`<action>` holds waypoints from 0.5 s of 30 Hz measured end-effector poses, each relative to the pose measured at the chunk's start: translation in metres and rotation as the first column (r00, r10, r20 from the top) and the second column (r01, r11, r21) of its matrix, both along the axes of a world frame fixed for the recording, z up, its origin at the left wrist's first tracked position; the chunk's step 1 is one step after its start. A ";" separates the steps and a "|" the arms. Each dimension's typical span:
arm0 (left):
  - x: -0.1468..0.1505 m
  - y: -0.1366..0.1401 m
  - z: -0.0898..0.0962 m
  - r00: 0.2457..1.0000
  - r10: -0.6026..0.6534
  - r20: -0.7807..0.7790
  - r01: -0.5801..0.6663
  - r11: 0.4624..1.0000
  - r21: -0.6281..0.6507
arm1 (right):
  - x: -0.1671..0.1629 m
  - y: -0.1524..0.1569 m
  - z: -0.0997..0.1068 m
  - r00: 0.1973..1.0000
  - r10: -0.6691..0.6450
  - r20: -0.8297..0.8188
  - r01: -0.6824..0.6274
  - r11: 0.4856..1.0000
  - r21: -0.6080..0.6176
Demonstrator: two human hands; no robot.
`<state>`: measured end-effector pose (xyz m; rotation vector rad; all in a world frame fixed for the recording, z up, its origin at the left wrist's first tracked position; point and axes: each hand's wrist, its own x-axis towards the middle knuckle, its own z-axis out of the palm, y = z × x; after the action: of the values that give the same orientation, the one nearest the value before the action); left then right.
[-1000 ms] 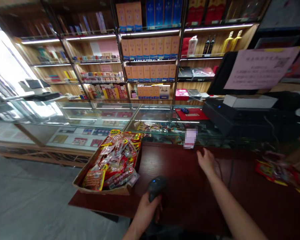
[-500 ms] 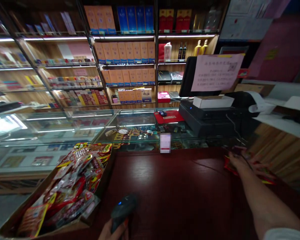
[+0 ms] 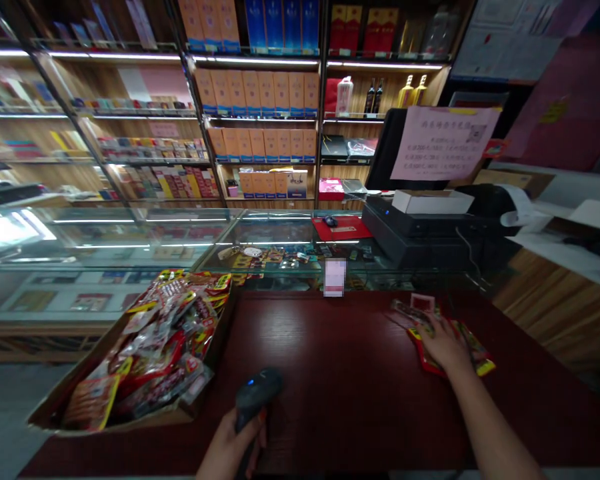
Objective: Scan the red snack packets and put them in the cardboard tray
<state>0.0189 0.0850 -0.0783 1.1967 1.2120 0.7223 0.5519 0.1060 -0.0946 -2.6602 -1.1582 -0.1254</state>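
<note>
My left hand [image 3: 237, 437], at the bottom, is wrapped round the handle of a dark handheld barcode scanner [image 3: 260, 393]. A small blue light glows on the scanner, whose head points away from me over the dark red counter. On the right, my right hand [image 3: 445, 343] rests with fingers spread on several red and yellow snack packets [image 3: 480, 357]. Part of those packets is hidden under the palm. A clear wrapper lies beyond the fingertips. To the left, a cardboard box [image 3: 203, 407] is heaped with similar snack packets [image 3: 163, 357].
A glass display case [image 3: 275, 233] borders the counter [image 3: 325, 400] at the back. A red mouse pad [image 3: 347, 228] lies on the glass. Behind stand a monitor [image 3: 385, 150] with a paper notice [image 3: 445, 143] and a black cash drawer [image 3: 410, 243]. Shelves of boxed goods line the wall.
My right hand has moved left across the counter, and the snack packets under it have shifted left too. The scanner stays in my left hand. The view has tilted down slightly.
</note>
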 end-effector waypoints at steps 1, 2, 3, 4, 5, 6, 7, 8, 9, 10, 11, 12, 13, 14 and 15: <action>0.001 0.000 0.000 1.000 0.001 0.008 -0.001 1.000 0.006 | -0.017 -0.005 -0.005 0.998 0.054 -0.027 -0.054 0.998 -0.011; 0.003 0.000 0.000 1.000 0.002 0.013 -0.002 1.000 0.011 | -0.033 -0.009 -0.009 0.994 0.102 -0.040 -0.102 0.995 -0.005; 0.004 0.000 0.000 1.000 0.004 0.016 -0.004 1.000 0.016 | -0.046 -0.013 -0.012 0.990 0.134 -0.033 -0.133 0.991 0.018; 0.006 -0.001 0.001 1.000 0.006 0.015 -0.006 1.000 0.020 | -0.057 -0.016 -0.014 0.987 0.157 -0.016 -0.156 0.987 0.045; 0.008 -0.001 0.002 1.000 0.008 0.013 -0.008 1.000 0.025 | -0.065 -0.018 -0.014 0.985 0.172 0.002 -0.172 0.983 0.066; 0.009 -0.002 0.004 1.000 0.005 0.010 -0.005 1.000 0.026 | -0.070 -0.019 -0.013 0.985 0.172 0.017 -0.172 0.982 0.073; 0.011 -0.003 0.006 1.000 0.001 0.006 -0.002 1.000 0.025 | -0.074 -0.019 -0.010 0.986 0.161 0.031 -0.163 0.985 0.064; 0.012 -0.004 0.008 1.000 -0.001 0.002 0.001 1.000 0.024 | -0.076 -0.019 -0.005 0.988 0.149 0.051 -0.152 0.987 0.045; 0.013 -0.005 0.011 1.000 -0.001 0.001 0.001 1.000 0.022 | -0.078 -0.019 0.001 0.987 0.146 0.074 -0.147 0.989 0.016; 0.013 -0.005 0.012 1.000 0.003 0.000 -0.003 1.000 0.021 | -0.080 -0.018 0.007 0.984 0.150 0.097 -0.149 0.989 -0.018; 0.014 -0.006 0.014 1.000 0.009 0.001 -0.009 1.000 0.023 | -0.082 -0.017 0.013 0.980 0.161 0.113 -0.156 0.986 -0.055; 0.014 -0.006 0.015 1.000 0.015 0.004 -0.015 1.000 0.025 | -0.084 -0.016 0.019 0.976 0.178 0.123 -0.168 0.982 -0.086; 0.014 -0.007 0.016 1.000 0.020 0.006 -0.020 0.999 0.029 | -0.088 -0.014 0.024 0.972 0.196 0.128 -0.183 0.977 -0.109; 0.014 -0.007 0.017 1.000 0.021 0.007 -0.021 0.999 0.032 | -0.091 -0.012 0.028 0.968 0.212 0.135 -0.196 0.973 -0.123; 0.014 -0.007 0.017 1.000 0.021 0.009 -0.021 0.999 0.038 | -0.094 -0.010 0.030 0.962 0.230 0.148 -0.212 0.969 -0.128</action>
<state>0.0327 0.0781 -0.0613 1.2126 1.2103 0.7678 0.4579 0.0959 -0.0646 -2.6302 -1.5491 -0.2482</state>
